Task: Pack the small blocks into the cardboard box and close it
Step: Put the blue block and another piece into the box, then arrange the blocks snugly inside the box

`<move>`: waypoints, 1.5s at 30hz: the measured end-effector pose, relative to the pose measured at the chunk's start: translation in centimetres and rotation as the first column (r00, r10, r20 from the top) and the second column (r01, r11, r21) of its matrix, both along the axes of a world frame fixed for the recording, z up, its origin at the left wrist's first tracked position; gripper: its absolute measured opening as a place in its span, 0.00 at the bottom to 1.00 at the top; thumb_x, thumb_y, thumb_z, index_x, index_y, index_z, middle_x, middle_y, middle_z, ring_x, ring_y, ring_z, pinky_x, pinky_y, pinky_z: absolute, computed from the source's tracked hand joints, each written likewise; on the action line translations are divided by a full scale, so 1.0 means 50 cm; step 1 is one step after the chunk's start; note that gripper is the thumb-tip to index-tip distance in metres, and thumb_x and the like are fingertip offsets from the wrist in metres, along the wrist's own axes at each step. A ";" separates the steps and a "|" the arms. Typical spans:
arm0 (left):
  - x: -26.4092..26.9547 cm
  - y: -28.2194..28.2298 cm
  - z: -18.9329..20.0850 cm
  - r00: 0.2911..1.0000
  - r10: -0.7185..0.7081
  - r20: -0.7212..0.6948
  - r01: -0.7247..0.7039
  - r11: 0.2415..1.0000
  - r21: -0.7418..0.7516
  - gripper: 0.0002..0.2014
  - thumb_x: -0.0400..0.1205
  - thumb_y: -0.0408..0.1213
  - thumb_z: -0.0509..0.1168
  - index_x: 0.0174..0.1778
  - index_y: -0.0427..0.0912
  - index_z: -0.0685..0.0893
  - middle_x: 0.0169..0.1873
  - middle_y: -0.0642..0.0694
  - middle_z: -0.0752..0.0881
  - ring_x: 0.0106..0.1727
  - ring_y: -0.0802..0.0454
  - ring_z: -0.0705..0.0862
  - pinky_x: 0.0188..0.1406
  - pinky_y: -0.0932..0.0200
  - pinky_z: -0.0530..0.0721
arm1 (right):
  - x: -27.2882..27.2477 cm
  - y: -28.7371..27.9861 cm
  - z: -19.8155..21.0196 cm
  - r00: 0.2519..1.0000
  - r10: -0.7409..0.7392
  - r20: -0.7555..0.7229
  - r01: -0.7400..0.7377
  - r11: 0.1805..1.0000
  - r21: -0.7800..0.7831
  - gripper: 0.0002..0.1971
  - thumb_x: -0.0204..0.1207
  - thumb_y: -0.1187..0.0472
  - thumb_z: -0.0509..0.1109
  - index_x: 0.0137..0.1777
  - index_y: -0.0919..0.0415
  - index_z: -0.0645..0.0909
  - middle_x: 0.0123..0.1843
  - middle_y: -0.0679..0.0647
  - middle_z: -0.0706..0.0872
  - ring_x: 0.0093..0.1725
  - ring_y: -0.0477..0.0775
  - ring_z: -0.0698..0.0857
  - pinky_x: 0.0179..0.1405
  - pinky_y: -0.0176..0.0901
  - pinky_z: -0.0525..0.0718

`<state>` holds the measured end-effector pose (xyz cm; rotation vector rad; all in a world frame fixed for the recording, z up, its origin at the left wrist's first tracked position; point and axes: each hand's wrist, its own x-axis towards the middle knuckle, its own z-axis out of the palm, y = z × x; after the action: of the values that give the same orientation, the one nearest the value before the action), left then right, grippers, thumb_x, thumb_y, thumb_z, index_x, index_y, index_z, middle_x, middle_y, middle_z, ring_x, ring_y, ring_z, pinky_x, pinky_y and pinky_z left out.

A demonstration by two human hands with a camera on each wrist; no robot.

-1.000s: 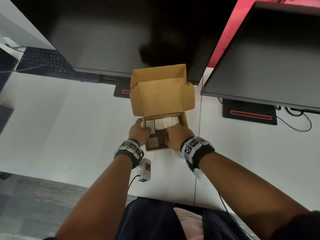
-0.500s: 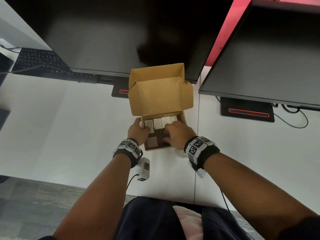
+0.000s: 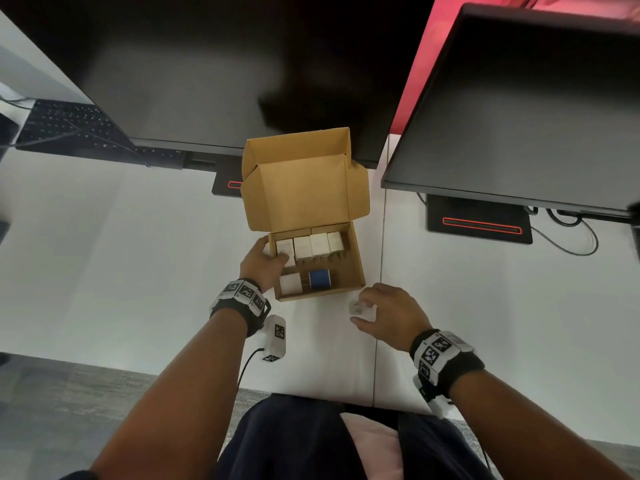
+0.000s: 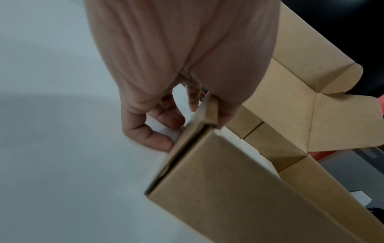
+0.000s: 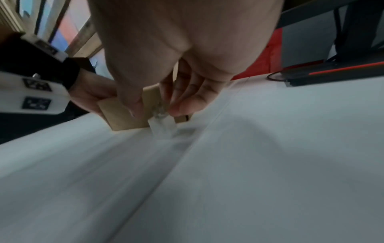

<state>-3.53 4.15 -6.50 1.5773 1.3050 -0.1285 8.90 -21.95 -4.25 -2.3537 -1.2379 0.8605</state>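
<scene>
White surface (image 3: 138, 265): open brown cardboard box (image 3: 356, 268) stays, lid up. Left hand (image 3: 265, 263) still clamps box's left wall. Right hand (image 3: 388, 315) left box, now pinches small white block (image 3: 360, 308) beside it; packing continues. Inside: white blocks (image 3: 311, 245), blue block (image 3: 320, 278).
</scene>
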 end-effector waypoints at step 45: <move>-0.016 0.013 -0.037 0.998 -0.026 0.053 0.028 0.999 -0.031 0.36 0.79 0.55 0.67 0.86 0.56 0.72 0.57 0.37 0.94 0.61 0.35 0.92 0.71 0.32 0.87 | 0.020 0.243 0.115 0.778 0.478 0.408 -0.248 0.830 -0.499 0.03 0.81 0.58 0.71 0.46 0.55 0.81 0.46 0.54 0.83 0.61 0.59 0.78 0.67 0.58 0.67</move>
<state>-4.33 4.82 -8.36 1.5618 1.2360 -0.1231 9.91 -9.80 1.48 -2.8626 -1.9685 0.6625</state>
